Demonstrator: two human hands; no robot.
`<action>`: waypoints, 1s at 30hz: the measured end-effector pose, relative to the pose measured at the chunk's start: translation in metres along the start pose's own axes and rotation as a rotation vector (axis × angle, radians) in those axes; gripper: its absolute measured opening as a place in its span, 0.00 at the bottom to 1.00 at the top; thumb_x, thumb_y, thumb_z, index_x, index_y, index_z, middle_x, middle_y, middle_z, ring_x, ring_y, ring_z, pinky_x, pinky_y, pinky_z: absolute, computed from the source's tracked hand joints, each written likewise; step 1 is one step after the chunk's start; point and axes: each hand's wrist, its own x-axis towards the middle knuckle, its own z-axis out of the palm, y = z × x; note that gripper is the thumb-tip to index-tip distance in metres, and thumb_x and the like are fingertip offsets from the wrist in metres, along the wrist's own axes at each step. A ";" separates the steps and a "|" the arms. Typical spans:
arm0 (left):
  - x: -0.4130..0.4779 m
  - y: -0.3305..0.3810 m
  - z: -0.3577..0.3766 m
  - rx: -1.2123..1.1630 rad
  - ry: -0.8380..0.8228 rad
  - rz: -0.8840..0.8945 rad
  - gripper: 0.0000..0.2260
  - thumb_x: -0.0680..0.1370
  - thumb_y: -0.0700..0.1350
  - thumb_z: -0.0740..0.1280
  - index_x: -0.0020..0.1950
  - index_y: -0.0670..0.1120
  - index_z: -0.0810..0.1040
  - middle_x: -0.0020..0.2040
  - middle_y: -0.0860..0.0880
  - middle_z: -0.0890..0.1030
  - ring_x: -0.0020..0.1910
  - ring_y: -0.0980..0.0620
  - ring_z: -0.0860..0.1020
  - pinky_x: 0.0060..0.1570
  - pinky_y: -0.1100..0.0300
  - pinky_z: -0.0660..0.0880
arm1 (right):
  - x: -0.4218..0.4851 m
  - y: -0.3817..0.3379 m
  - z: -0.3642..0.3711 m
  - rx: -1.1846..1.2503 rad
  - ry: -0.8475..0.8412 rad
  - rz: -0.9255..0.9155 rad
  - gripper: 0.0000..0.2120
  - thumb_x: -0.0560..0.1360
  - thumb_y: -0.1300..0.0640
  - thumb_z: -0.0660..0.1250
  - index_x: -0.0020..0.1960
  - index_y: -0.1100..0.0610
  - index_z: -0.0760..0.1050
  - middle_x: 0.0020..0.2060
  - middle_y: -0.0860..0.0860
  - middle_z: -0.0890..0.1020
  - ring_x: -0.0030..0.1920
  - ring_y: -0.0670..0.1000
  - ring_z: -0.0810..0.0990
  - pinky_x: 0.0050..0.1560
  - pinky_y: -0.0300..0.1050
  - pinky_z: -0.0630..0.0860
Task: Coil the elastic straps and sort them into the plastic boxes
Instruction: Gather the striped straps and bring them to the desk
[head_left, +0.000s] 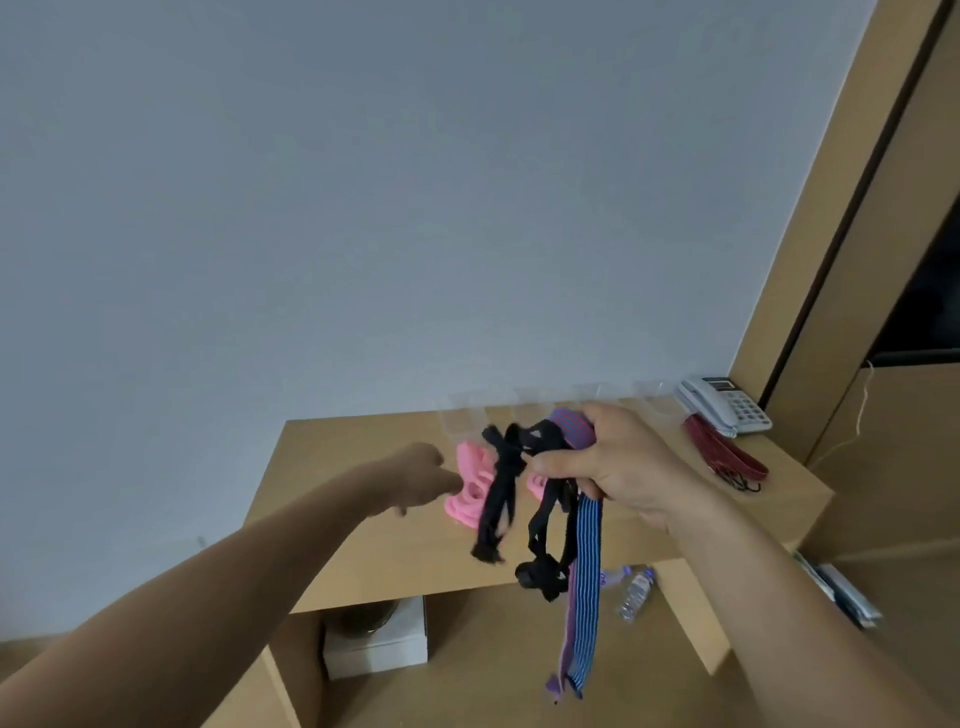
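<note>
On the head camera, my right hand (613, 462) hangs above the table (363, 551), fingers clenched round black straps (497, 491) and a blue-striped strap (589, 551). My left hand (423, 475) is beside the pink straps (470, 491) on the table; it is blurred, so I cannot tell how its fingers lie. Plastic boxes (462, 410) line the table's back edge.

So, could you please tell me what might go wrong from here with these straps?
1. The right hand grips the black straps and the striped strap in one bunch. They hang twisted together and could knot or slip out.
2. The left hand reaches toward the pink straps. The dangling black ends cross them in this view and might snag.
3. The clear plastic boxes look light, so a swinging strap could tip one.
</note>
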 end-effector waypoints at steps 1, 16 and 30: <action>0.000 0.013 0.005 -0.089 -0.042 0.136 0.30 0.74 0.46 0.67 0.76 0.45 0.64 0.73 0.46 0.71 0.64 0.45 0.76 0.59 0.55 0.75 | -0.001 0.002 -0.004 -0.009 -0.004 0.010 0.11 0.67 0.65 0.78 0.39 0.57 0.76 0.22 0.47 0.74 0.20 0.46 0.68 0.23 0.36 0.65; -0.002 0.123 0.151 -0.778 -0.248 0.598 0.19 0.71 0.38 0.76 0.59 0.44 0.75 0.44 0.49 0.84 0.44 0.51 0.83 0.45 0.60 0.79 | -0.039 0.040 -0.085 0.378 0.427 0.046 0.11 0.67 0.63 0.78 0.43 0.58 0.75 0.22 0.49 0.71 0.20 0.45 0.66 0.25 0.35 0.68; 0.058 0.159 0.153 -0.943 -0.774 0.211 0.12 0.73 0.51 0.65 0.45 0.43 0.70 0.37 0.48 0.71 0.28 0.54 0.66 0.27 0.62 0.67 | -0.041 0.089 -0.151 0.351 0.674 0.091 0.10 0.72 0.51 0.74 0.45 0.57 0.77 0.25 0.47 0.77 0.23 0.48 0.70 0.34 0.46 0.68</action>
